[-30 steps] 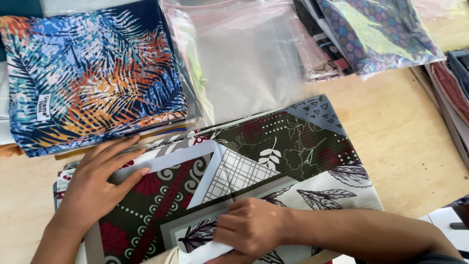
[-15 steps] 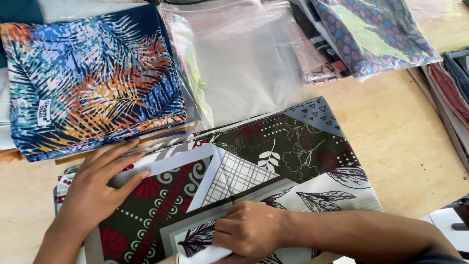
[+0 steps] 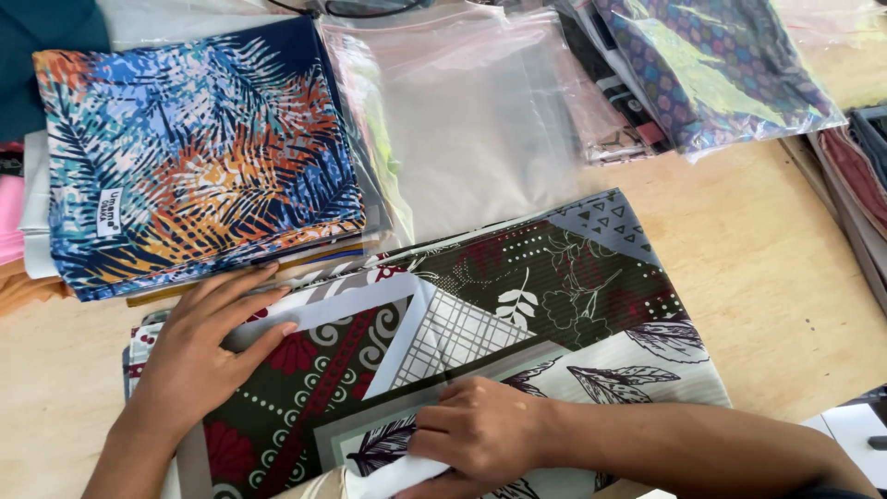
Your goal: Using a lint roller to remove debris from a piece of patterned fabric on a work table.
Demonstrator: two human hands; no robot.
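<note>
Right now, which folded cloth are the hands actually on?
The dark green patchwork-print cloth at the table's near edge: left hand lies flat on it, right hand pinches its near edge. The blue palm-leaf cloth lies untouched behind.

Left hand (image 3: 199,356) lies flat, fingers spread; right hand (image 3: 476,434) curls in a pinching grip, forearm crossing low.

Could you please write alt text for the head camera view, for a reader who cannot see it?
Two bare hands press on a folded patterned cloth on a wooden table: the left hand lies flat, the right hand grips its near edge. Behind lie a blue leaf-print cloth and clear plastic bags.
</note>
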